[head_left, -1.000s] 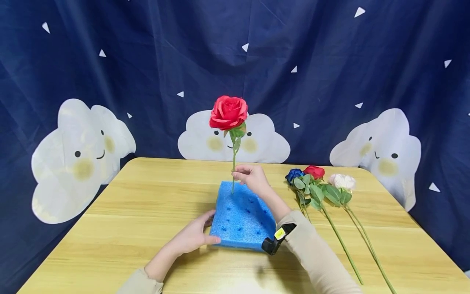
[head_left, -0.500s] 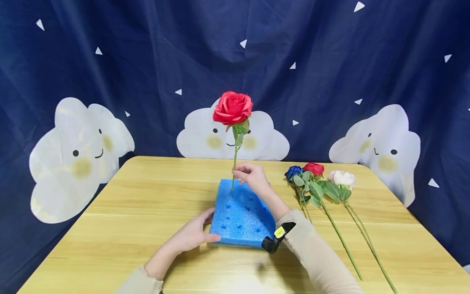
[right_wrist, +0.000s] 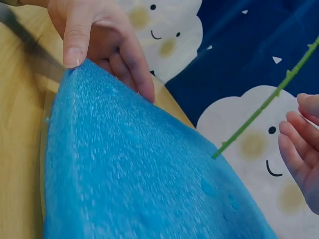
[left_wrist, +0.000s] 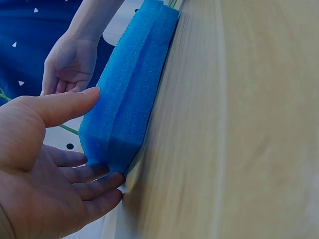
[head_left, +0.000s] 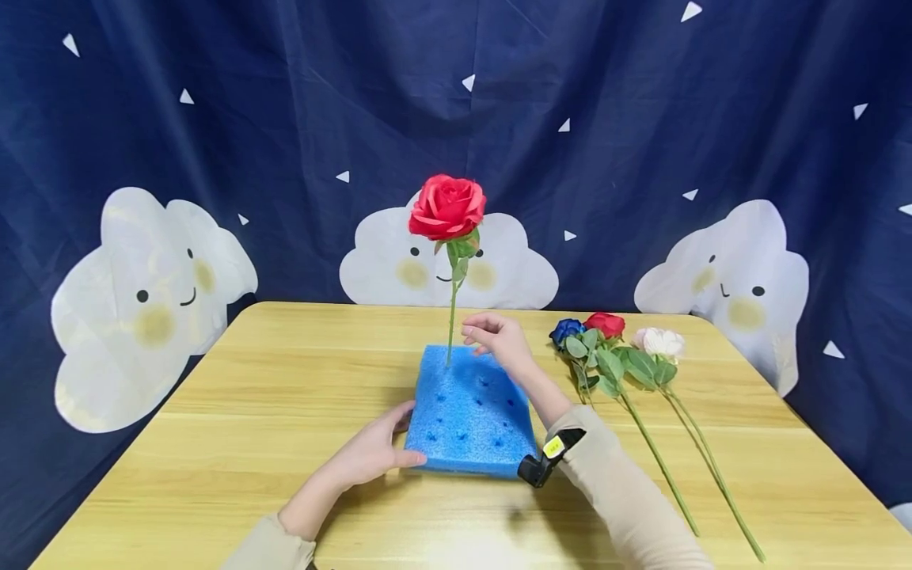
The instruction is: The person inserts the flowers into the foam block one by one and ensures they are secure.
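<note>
A blue foam block [head_left: 470, 412] with several small holes in its top lies on the table. An artificial red rose [head_left: 447, 207] stands upright in the block's far left part, its green stem [right_wrist: 264, 105] entering the foam. My left hand [head_left: 370, 451] grips the block's near left corner, thumb at the front edge and fingers along the left side; the left wrist view has the thumb [left_wrist: 75, 105] on the foam. Just right of the stem, my right hand [head_left: 502, 344] holds nothing, its fingers loosely bent and a small gap from the stem.
To the right on the wooden table [head_left: 285, 380] lie a blue rose [head_left: 567, 332], another red rose [head_left: 606, 324] and a pale pink flower [head_left: 661, 343], stems toward the near edge. A dark blue curtain [head_left: 399, 95] with clouds hangs behind the table.
My right hand has let go of the rose's stem and moved slightly right. The rose stays standing in the foam; my left hand keeps its place at the corner.
</note>
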Available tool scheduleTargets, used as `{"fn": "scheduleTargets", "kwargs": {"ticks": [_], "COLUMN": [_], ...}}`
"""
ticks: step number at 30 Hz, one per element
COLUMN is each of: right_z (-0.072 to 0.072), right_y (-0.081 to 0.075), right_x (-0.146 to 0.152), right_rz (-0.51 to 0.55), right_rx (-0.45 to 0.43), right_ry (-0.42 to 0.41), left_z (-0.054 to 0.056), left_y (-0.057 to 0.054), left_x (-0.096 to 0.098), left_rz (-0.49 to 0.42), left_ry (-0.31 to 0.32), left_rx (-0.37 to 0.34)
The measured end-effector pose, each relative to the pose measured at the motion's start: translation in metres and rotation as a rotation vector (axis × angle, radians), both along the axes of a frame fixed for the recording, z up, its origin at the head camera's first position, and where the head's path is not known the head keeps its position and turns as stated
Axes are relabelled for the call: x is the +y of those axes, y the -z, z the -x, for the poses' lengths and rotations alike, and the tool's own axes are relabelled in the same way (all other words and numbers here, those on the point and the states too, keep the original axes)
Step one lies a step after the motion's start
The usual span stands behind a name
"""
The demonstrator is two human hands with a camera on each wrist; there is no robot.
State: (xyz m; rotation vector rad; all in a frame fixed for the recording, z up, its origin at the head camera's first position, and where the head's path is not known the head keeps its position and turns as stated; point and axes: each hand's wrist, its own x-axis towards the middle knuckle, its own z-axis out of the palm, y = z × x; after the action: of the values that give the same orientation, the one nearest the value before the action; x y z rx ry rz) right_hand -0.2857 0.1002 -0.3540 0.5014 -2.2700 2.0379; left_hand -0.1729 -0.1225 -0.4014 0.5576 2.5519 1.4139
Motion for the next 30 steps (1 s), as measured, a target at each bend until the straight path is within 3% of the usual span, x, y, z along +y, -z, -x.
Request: {"fn": "scheduleTargets", "kwargs": {"ticks": [9, 16, 21, 27, 30], "right_z": [-0.011, -0.023, -0.034, -0.046, -0.04], "right_y": [-0.005, -0.009, -0.011, -0.009, 0.011], "right_x": [0.039, 0.092, 0.133, 0.182, 0.224], "right_rz": [-0.009, -0.13, -0.142, -0.052, 0.027], "right_rx": [-0.042, -0.016, -0.013, -0.007, -0.006], "right_ry": [-0.039, 0.015, 0.058, 0.083, 0.08], "left_z": [0.002, 0.003, 0.004, 0.004, 0.003], "left_y": [0.002, 0.001, 0.001, 0.001, 0.001], "left_x": [0.0, 0.0, 0.0, 0.0, 0.0], "left_rz": [-0.001, -0.004, -0.012, -0.009, -0.005], "left_ry": [0.006, 0.006, 0.005, 0.005, 0.01], "left_rx": [0.0, 0.003, 0.003, -0.003, -0.006]}}
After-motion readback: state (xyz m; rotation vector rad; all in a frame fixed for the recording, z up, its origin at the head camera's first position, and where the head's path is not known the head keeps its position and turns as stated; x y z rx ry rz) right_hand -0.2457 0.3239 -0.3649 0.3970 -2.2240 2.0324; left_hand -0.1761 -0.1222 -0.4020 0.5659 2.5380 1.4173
